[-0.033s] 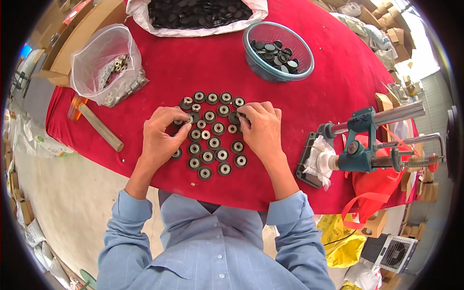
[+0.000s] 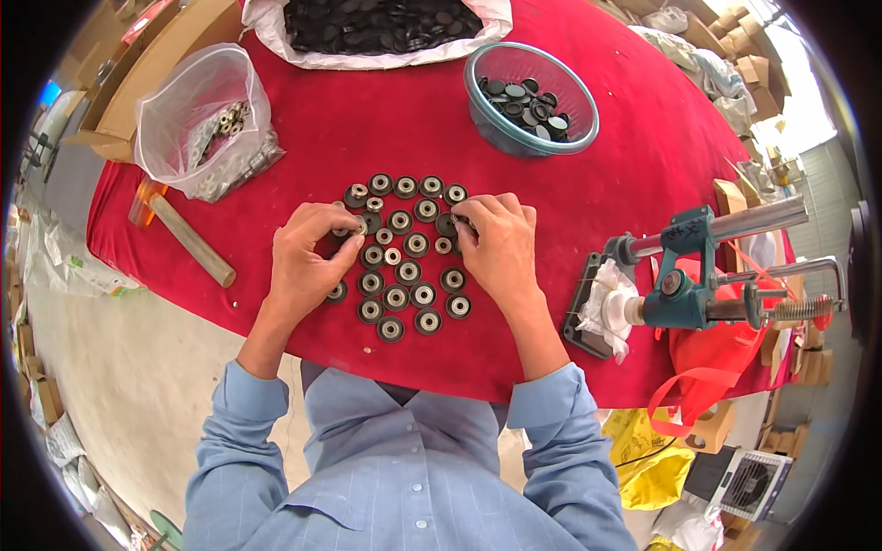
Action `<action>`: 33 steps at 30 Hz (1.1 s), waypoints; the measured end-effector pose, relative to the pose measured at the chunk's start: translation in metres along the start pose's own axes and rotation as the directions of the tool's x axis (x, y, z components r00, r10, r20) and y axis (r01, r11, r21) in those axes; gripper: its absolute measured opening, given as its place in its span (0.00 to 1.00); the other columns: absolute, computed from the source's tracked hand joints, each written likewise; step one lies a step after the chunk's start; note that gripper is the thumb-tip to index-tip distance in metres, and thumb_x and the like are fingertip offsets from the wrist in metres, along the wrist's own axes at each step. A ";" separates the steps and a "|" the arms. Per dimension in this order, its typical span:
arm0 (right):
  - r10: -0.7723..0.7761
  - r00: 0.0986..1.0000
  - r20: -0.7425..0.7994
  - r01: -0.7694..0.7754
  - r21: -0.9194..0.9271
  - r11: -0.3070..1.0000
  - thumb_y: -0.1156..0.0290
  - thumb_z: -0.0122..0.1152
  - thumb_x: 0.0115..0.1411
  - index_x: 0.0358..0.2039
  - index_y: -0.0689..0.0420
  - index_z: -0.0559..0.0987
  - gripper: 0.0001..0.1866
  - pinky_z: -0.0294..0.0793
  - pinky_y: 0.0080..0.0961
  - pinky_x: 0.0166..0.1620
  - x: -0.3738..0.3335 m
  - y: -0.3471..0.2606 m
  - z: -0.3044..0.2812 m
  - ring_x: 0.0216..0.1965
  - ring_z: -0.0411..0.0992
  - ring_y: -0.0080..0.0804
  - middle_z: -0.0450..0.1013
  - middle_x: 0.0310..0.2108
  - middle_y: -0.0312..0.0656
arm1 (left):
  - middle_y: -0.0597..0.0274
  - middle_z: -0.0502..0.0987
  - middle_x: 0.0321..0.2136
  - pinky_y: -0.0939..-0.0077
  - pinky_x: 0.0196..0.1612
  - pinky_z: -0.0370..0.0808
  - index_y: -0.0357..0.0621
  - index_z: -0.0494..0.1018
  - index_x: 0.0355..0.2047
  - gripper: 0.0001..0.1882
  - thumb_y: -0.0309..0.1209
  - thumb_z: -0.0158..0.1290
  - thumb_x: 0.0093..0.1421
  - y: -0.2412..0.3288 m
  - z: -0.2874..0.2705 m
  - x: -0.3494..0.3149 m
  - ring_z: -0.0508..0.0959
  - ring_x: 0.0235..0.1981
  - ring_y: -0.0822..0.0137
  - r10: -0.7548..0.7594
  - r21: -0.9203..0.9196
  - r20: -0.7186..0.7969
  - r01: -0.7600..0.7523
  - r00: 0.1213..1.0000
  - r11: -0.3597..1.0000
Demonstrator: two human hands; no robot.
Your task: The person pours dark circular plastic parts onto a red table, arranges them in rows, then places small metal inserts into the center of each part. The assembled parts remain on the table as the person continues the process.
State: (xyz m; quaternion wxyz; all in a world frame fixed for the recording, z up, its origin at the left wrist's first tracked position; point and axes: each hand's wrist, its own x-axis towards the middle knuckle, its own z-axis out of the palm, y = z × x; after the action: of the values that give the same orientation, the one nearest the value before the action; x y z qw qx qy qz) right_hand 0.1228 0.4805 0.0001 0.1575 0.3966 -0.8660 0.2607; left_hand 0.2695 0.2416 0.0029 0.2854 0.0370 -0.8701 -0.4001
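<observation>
Several black round discs with metal centres (image 2: 409, 271) lie in rows on the red cloth (image 2: 367, 119) of the table. My left hand (image 2: 308, 262) rests at the left side of the rows, its thumb and fingers pinched on a disc (image 2: 365, 225) in the second row. My right hand (image 2: 503, 248) is at the right side, its fingertips curled onto a disc (image 2: 448, 223) in the same row. Both hands touch the cloth. A few discs are hidden under the fingers.
A blue-green bowl (image 2: 579, 115) with black discs stands behind the rows. A white bag (image 2: 266, 32) of black parts lies at the far edge. A clear bag (image 2: 184, 101) of small metal parts and a wooden-handled mallet (image 2: 193, 243) are at left. A blue hand press (image 2: 689, 275) stands at right.
</observation>
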 end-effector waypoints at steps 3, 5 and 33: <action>0.010 1.000 0.000 -0.010 -0.003 1.000 0.73 0.73 0.55 0.39 0.51 0.86 0.10 0.69 0.39 0.50 0.004 -0.002 0.003 0.42 0.76 0.36 0.82 0.37 0.32 | 0.59 0.87 0.39 0.62 0.59 0.80 0.40 0.84 0.38 0.10 0.17 0.67 0.55 -0.003 -0.003 -0.004 0.85 0.47 0.60 -0.016 -0.001 -0.004 0.016 1.000 1.000; 0.005 1.000 -0.009 -0.005 0.015 1.000 0.73 0.73 0.55 0.38 0.51 0.86 0.09 0.68 0.40 0.50 0.006 -0.004 0.003 0.42 0.76 0.36 0.82 0.36 0.32 | 0.59 0.87 0.39 0.62 0.59 0.80 0.40 0.84 0.38 0.10 0.17 0.67 0.55 -0.003 -0.003 -0.004 0.85 0.47 0.60 -0.024 -0.006 -0.009 0.024 1.000 1.000; -0.105 0.992 0.069 0.111 -0.098 0.989 0.80 0.66 0.53 0.48 0.56 0.85 0.20 0.67 0.42 0.58 -0.021 -0.019 0.002 0.57 0.74 0.38 0.79 0.54 0.36 | 0.59 0.87 0.39 0.65 0.52 0.81 0.40 0.84 0.36 0.09 0.19 0.68 0.54 0.000 -0.006 0.004 0.85 0.46 0.60 0.003 0.016 -0.019 -0.003 1.000 1.000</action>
State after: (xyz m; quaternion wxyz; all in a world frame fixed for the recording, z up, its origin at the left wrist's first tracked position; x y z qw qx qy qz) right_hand 0.1508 0.4814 -0.0056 0.1637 0.4424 -0.8599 0.1949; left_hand 0.2700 0.2365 0.0082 0.2939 0.0418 -0.8705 -0.3925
